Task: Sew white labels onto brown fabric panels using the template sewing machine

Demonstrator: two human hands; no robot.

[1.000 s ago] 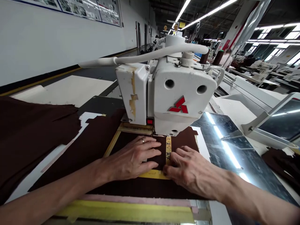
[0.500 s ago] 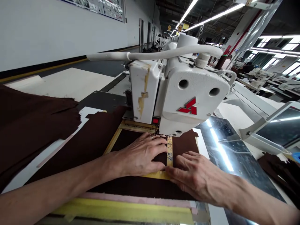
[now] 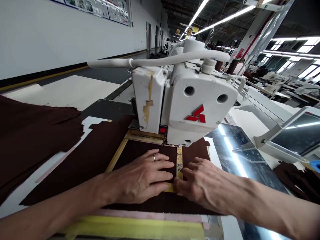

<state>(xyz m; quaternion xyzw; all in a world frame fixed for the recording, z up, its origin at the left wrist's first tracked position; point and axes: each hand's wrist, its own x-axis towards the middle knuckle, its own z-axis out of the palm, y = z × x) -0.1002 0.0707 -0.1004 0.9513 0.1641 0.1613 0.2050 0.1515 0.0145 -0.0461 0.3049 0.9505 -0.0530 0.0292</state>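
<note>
A white sewing machine head with a red three-part emblem stands over dark brown fabric. Under it, a yellowish frame borders part of the cloth, with handwriting on its right-hand strip. My left hand, a ring on one finger, lies flat across the cloth inside this frame, fingers outstretched and pointing at the strip. Just right of the strip, my right hand has bent, drawn-together fingers at the frame's near right corner. Its fingertips are partly hidden, so what they pinch does not show.
More brown fabric is spread at the left. Nearest me runs a yellow strip with a pink edge. A shiny metal plate and a tilted dark screen are on the right, with cut dark cloth pieces below.
My left hand has slid toward me across the cloth, away from the machine head, and its fingers lie flatter. My right hand stays at the frame's corner. The view has shifted slightly.
</note>
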